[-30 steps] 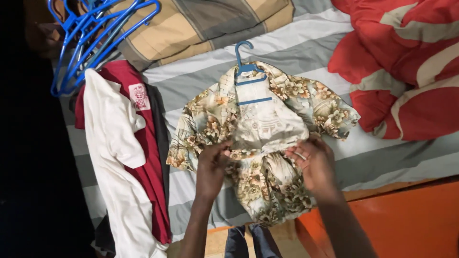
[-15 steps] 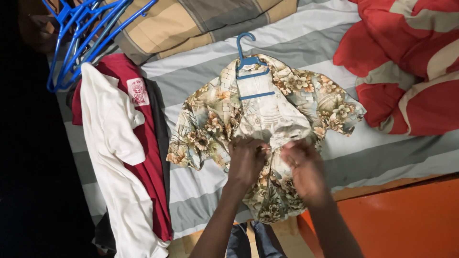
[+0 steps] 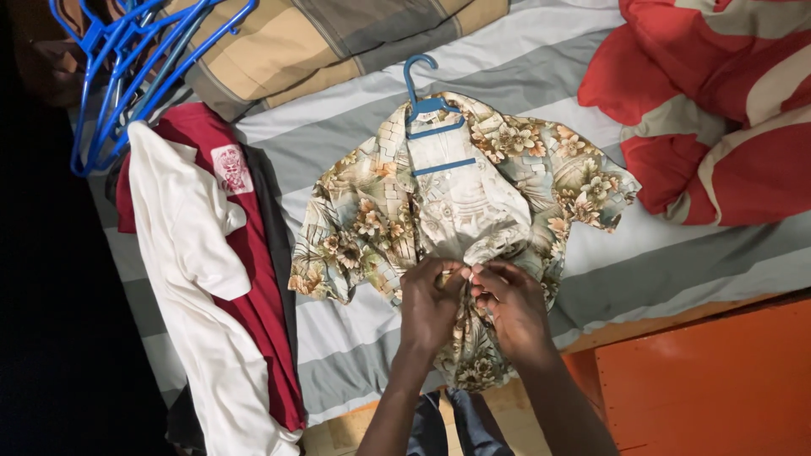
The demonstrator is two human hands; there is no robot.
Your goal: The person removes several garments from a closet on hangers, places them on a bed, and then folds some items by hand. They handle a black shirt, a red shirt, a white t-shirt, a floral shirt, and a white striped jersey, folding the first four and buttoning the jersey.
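The floral shirt (image 3: 397, 211) lies face up on the striped bed sheet (image 3: 591, 287), hung on a blue hanger (image 3: 431, 114) whose hook points away from the person, and it serves as the landmark here. Both hands meet at the shirt's front, low on its middle: the left hand (image 3: 428, 306) is closed in a pinch on one front edge, and the right hand (image 3: 511, 306) is closed in a pinch on the facing edge, fingertips almost touching. This looks like the fastening step, with a button being worked low on the front opening, though the button itself is too small to make out. The upper front of the shirt gapes open, showing the pale inside of the cloth. To my judgement the next move calls for a fine two-finger push through the hole while the other hand holds the cloth taut. Left of the shirt lies a white garment (image 3: 190, 279) over a red garment (image 3: 253, 304); beyond these, up and left of the shirt, is a bunch of blue hangers (image 3: 127, 67). Right of the shirt sits a red and cream duvet (image 3: 718, 110), and above it a tan striped pillow (image 3: 321, 38).
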